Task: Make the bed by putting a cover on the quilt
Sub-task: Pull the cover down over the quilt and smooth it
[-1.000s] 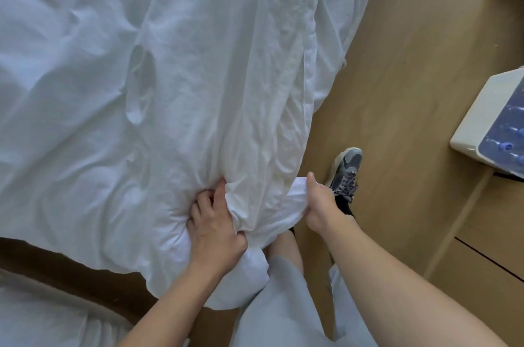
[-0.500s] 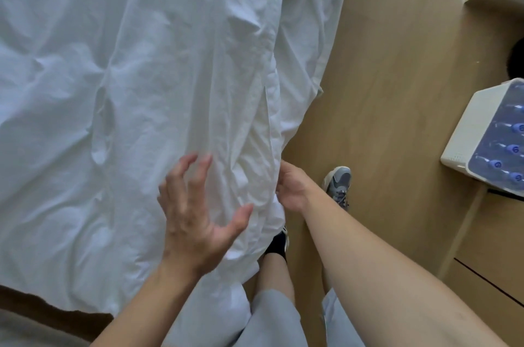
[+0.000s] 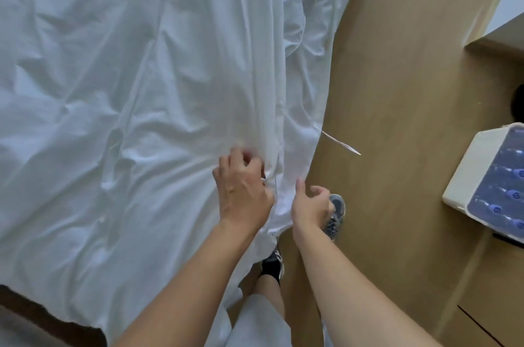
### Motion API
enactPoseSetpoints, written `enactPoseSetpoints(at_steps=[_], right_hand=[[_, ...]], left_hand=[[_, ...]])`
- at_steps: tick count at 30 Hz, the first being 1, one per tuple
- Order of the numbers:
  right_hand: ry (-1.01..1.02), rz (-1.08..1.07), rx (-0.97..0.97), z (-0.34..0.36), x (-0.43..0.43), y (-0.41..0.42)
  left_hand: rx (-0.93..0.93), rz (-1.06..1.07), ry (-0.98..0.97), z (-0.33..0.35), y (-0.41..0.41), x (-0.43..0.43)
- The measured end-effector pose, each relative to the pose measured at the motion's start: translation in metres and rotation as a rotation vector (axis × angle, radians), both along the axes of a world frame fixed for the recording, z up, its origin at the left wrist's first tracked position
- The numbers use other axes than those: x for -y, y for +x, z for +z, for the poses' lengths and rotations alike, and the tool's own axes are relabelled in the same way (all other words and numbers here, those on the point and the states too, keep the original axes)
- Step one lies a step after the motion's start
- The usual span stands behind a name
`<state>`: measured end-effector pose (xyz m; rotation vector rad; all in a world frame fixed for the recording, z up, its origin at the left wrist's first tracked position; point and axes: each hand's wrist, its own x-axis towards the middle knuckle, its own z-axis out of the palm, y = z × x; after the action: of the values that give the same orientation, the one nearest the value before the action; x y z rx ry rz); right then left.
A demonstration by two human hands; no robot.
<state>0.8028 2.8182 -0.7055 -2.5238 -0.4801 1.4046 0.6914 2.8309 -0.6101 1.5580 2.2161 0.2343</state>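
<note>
Soft, even daylight fills the room; nothing looks dim. The white cover point(image 3: 127, 91) reads slightly blue, its creases marked by gentle grey shadows, without glare. My left hand point(image 3: 241, 190) is smeared by motion blur at the fingertips; my right hand point(image 3: 310, 204) is a little sharper. The wide lens bends the floor point(image 3: 397, 91) and stretches my forearms near the bottom edge.
</note>
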Motion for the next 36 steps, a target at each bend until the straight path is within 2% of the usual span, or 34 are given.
enactPoseSetpoints(at_steps=[2, 5, 7, 8, 10, 12, 13, 14, 16, 19, 20, 21, 27, 29, 31, 34, 35, 36], right_hand=[[0.221, 0.051, -0.026, 0.026, -0.040, 0.001], [0.476, 0.052, -0.283, 0.070, -0.108, -0.005], [0.443, 0.108, -0.537, 0.090, -0.147, -0.014], [0.394, 0.144, -0.627, 0.096, -0.163, -0.020], [0.346, 0.226, -0.666, 0.102, -0.182, -0.030], [0.409, 0.137, -0.656, 0.105, -0.195, -0.031], [0.467, 0.033, -0.635, 0.107, -0.200, -0.026], [0.535, -0.076, -0.588, 0.107, -0.202, -0.017], [0.593, -0.202, -0.579, 0.103, -0.200, 0.005], [0.423, -0.246, -0.969, 0.095, -0.198, 0.023], [0.366, -0.227, -1.031, 0.092, -0.204, 0.022], [0.327, -0.187, -1.035, 0.088, -0.212, 0.016], [0.203, 0.051, -0.776, 0.091, -0.267, -0.052], [0.191, 0.021, -0.733, 0.088, -0.283, -0.071], [0.277, -0.087, -0.624, 0.083, -0.291, -0.078], [0.517, -0.205, -0.222, 0.068, -0.276, -0.052], [0.501, -0.188, -0.151, 0.061, -0.269, -0.039], [0.416, -0.170, -0.165, 0.057, -0.262, -0.029]], left_hand=[[0.206, -0.026, -0.075, 0.010, 0.009, -0.007], [0.402, -0.231, -0.345, 0.029, 0.009, -0.018], [0.512, -0.230, -0.475, 0.042, -0.003, -0.033], [0.562, -0.166, -0.448, 0.048, -0.010, -0.043], [0.494, 0.021, -0.218, 0.056, -0.034, -0.066], [0.195, 0.170, 0.039, 0.057, -0.069, -0.097], [0.049, 0.238, 0.075, 0.056, -0.088, -0.114], [-0.046, 0.317, 0.035, 0.054, -0.109, -0.132], [-0.100, 0.453, -0.181, 0.046, -0.145, -0.161], [0.000, 0.397, -0.391, 0.022, -0.166, -0.183], [0.029, 0.377, -0.429, 0.014, -0.167, -0.187], [0.040, 0.373, -0.451, 0.009, -0.169, -0.189], [0.037, 0.457, -0.419, -0.012, -0.178, -0.200], [0.043, 0.456, -0.402, -0.017, -0.176, -0.204], [0.018, 0.428, -0.376, -0.021, -0.178, -0.207], [-0.050, 0.412, -0.333, -0.025, -0.198, -0.208], [-0.071, 0.422, -0.287, -0.025, -0.208, -0.210], [-0.100, 0.422, -0.230, -0.025, -0.216, -0.213]])
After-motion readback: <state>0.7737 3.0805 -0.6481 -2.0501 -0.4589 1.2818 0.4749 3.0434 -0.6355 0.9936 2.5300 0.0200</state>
